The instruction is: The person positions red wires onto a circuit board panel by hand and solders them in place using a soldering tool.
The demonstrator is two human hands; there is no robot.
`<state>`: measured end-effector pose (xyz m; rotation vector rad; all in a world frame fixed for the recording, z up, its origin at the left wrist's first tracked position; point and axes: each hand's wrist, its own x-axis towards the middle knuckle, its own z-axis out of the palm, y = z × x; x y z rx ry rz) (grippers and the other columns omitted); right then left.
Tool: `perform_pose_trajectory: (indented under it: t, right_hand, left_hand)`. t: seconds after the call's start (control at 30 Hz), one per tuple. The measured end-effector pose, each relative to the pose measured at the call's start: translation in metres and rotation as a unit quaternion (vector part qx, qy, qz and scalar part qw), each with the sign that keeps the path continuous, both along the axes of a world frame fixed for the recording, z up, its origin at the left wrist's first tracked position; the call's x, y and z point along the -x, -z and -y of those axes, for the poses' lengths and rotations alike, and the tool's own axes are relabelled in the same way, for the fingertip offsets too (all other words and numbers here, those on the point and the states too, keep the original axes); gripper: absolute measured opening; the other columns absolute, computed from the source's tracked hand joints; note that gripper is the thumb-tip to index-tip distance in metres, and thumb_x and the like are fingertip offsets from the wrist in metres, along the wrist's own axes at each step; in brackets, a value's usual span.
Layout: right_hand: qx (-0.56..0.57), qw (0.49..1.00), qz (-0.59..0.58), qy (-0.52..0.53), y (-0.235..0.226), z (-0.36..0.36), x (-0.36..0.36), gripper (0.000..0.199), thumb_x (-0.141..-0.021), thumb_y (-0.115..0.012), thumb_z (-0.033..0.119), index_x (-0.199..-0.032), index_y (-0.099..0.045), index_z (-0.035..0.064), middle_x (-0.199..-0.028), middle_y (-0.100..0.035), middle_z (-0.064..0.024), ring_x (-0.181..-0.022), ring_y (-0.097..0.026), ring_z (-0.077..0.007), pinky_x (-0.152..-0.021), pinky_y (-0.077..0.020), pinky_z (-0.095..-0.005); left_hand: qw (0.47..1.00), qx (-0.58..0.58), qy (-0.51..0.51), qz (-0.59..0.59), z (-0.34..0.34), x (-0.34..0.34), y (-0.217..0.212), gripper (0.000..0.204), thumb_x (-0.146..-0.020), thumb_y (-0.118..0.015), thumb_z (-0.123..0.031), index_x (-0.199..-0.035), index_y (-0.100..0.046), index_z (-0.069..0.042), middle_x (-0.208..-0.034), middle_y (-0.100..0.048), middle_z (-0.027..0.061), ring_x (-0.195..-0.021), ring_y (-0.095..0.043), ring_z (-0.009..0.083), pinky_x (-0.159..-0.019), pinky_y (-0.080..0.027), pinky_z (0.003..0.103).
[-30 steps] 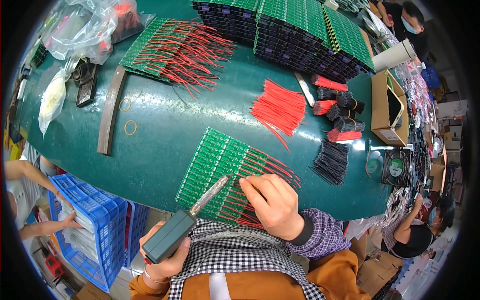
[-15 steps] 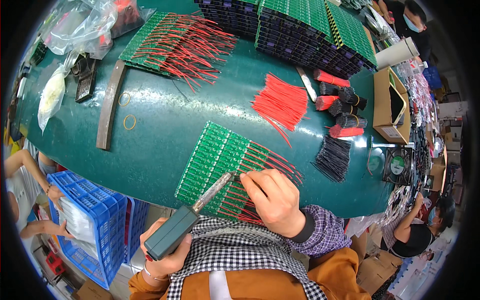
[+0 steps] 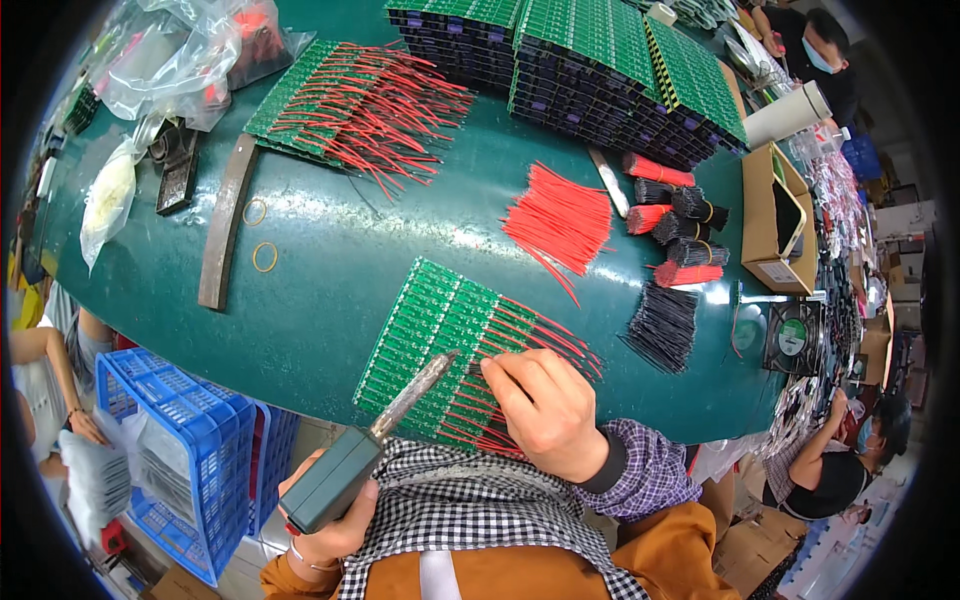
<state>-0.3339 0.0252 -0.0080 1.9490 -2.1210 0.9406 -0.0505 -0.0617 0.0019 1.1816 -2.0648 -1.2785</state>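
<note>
In front of me a green circuit board panel (image 3: 425, 310) lies on the table, with a row of red wires (image 3: 535, 325) along its right side. My left hand (image 3: 345, 525) is wrapped round the dark green handle of a soldering iron (image 3: 340, 478). The iron's metal tip points up over the panel, a little left of my right fingertips. My right hand (image 3: 550, 415) pinches a thin wire at the panel's right part; the fingers mostly hide it, and dark wire ends show beside them.
Loose red wires (image 3: 560, 218) and black wires (image 3: 664, 328) lie right of the panel, near tied wire bundles (image 3: 690, 222). Stacked panels (image 3: 590, 60) and a wired panel pile (image 3: 290, 110) stand behind. A metal bar (image 3: 226, 225) lies left. Blue crates (image 3: 225, 440) and another person's hand (image 3: 85, 425) are lower left.
The iron's tip has drawn back slightly left, away from my right fingertips. My right hand stays at the panel. At lower left the other person has lifted a bagged pack out of the crate.
</note>
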Motion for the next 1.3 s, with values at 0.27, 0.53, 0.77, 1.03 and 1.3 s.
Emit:
perform_pose_trajectory:
  t: [0.27,0.53,0.77,1.03,1.3]
  right_hand:
    - [0.023,1.0,0.01,-0.004,-0.0025,-0.0016,0.0005,0.03,-0.074,-0.077,-0.003,-0.104,-0.076,-0.0036,-0.096,-0.074,-0.0115,-0.082,-0.07,-0.0259,-0.07,-0.0586,-0.0351]
    - [0.019,0.999,0.028,-0.016,0.0003,-0.0047,-0.0035,0.035,-0.072,-0.074,-0.002,-0.107,-0.076,-0.0048,-0.099,-0.074,-0.0133,-0.079,-0.069,-0.0257,-0.066,-0.0571,-0.0351]
    - [0.006,1.0,0.02,-0.015,0.0005,-0.0056,-0.005,0.036,-0.072,-0.073,-0.001,-0.107,-0.076,-0.0047,-0.1,-0.073,-0.0123,-0.077,-0.067,-0.024,-0.065,-0.0563,-0.0338]
    - [0.004,1.0,0.013,-0.012,0.0011,-0.005,-0.0057,0.035,-0.071,-0.073,-0.001,-0.106,-0.076,-0.0043,-0.099,-0.073,-0.0119,-0.077,-0.067,-0.0236,-0.064,-0.0562,-0.0334]
    - [0.005,1.0,0.005,-0.009,0.0007,-0.0043,-0.0062,0.035,-0.071,-0.073,0.0,-0.106,-0.076,-0.0041,-0.099,-0.073,-0.0116,-0.077,-0.067,-0.0234,-0.064,-0.0562,-0.0331]
  left_hand:
    - [1.0,0.007,-0.004,-0.012,0.0002,-0.0003,0.0005,0.026,-0.074,-0.081,-0.006,-0.098,-0.078,0.004,-0.088,-0.075,0.017,-0.072,-0.073,0.03,-0.067,-0.058,0.036]
    - [0.999,0.014,0.033,0.019,0.0026,-0.002,-0.0034,0.028,-0.074,-0.081,-0.005,-0.1,-0.078,0.004,-0.092,-0.075,0.0177,-0.074,-0.073,0.0307,-0.067,-0.058,0.036]
    - [0.999,0.017,0.03,-0.003,-0.0003,-0.002,0.0003,0.029,-0.072,-0.081,-0.003,-0.101,-0.079,0.003,-0.093,-0.074,0.0184,-0.073,-0.073,0.0308,-0.065,-0.058,0.036]
    - [0.999,0.014,0.045,-0.001,0.0014,0.001,-0.0025,0.027,-0.073,-0.081,-0.003,-0.099,-0.079,0.002,-0.091,-0.073,0.0167,-0.072,-0.072,0.0284,-0.063,-0.057,0.036]
    - [0.999,-0.002,0.049,0.009,0.0013,0.0008,-0.003,0.026,-0.073,-0.081,-0.003,-0.099,-0.079,0.002,-0.091,-0.073,0.0164,-0.071,-0.071,0.0282,-0.062,-0.056,0.036]
